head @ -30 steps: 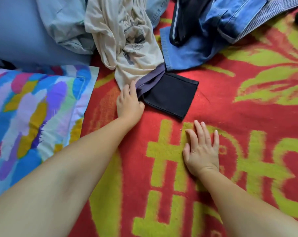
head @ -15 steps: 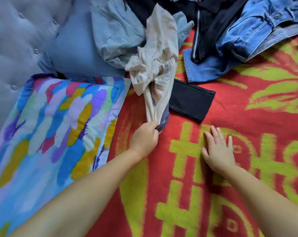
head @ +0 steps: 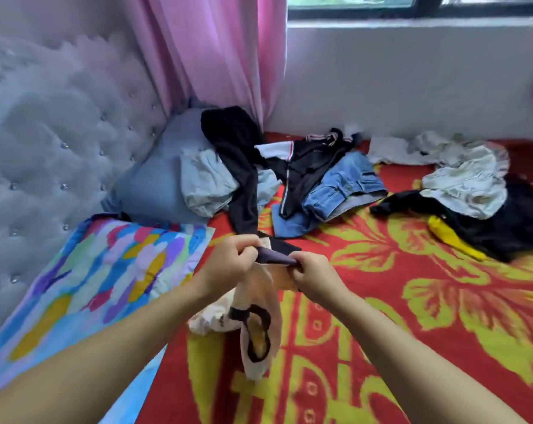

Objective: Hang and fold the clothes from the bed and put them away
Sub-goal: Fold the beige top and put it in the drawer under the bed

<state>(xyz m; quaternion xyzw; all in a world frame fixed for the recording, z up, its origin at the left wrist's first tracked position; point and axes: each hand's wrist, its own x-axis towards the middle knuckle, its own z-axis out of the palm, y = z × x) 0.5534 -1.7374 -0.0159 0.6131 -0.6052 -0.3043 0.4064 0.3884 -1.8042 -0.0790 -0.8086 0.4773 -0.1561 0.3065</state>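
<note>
Red-and-yellow bedspread [head: 412, 301] spreads under both hands: left hand [head: 231, 264] and right hand [head: 312, 275] pinch the cream shirt [head: 259, 325] by its dark hem, its body dangling over the bed. With such small pinches, a shake could slip it loose. Denim shorts [head: 341, 185], a black garment [head: 240, 166] and a colourful pillow [head: 106, 270] crowd the folding space.

The bed [head: 412, 301] wears a red blanket with yellow-green patterns; a multicoloured pillow [head: 99, 270] lies at near left; a blue-grey pillow [head: 148, 182] sits in the far left corner under a pale garment [head: 204, 182]; black clothes [head: 240, 166] and denim [head: 341, 185] are heaped far centre; a white, black and yellow pile [head: 473, 194] lies far right.
</note>
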